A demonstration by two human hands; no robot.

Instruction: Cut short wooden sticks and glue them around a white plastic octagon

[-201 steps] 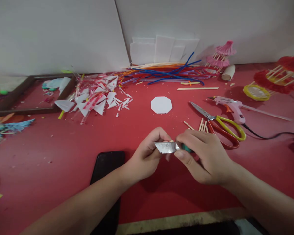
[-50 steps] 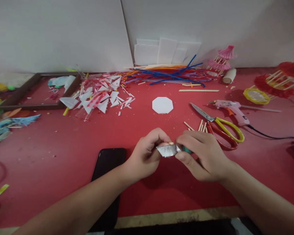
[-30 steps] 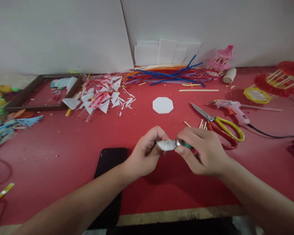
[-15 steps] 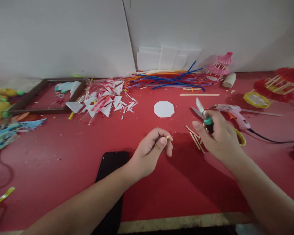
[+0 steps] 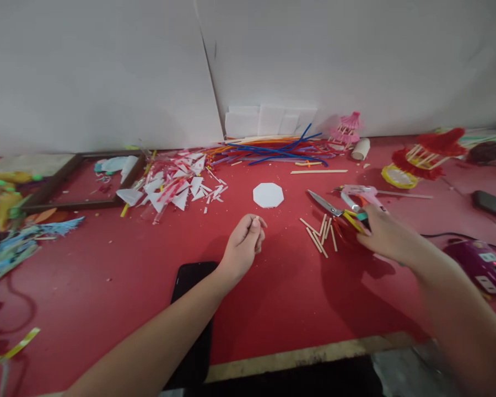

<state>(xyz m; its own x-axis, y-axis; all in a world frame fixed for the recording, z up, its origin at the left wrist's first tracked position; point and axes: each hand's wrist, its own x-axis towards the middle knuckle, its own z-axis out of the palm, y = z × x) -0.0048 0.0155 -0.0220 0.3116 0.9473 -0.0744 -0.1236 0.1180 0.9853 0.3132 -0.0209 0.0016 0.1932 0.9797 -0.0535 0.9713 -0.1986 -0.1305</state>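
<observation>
My left hand point(image 5: 243, 240) is closed in a pinch, with only the pale tip of a small wooden stick point(image 5: 257, 218) showing between thumb and forefinger. To the right, my right hand point(image 5: 384, 232) has its fingers round the teal and black handle of pruning shears point(image 5: 349, 197), low over the table. Just beside them lies a pair of scissors point(image 5: 324, 203) with yellow handles, partly covered by that hand. Several short cut sticks point(image 5: 316, 241) are scattered between my hands. Beyond my left hand a white octagonal board point(image 5: 268, 195) lies flat.
A pink glue gun point(image 5: 366, 192) lies behind my right hand. A black phone point(image 5: 194, 325) sits under my left forearm. White and red scraps point(image 5: 169, 184), pipe cleaners point(image 5: 273, 150) and a brown frame point(image 5: 72, 207) line the back. At right are a red model pavilion point(image 5: 425, 154) and a purple power strip point(image 5: 479, 267).
My right hand has moved right and lowered the pruning shears beside the scissors, uncovering more of the short sticks. My left hand keeps its pinch. The view has shifted to the right.
</observation>
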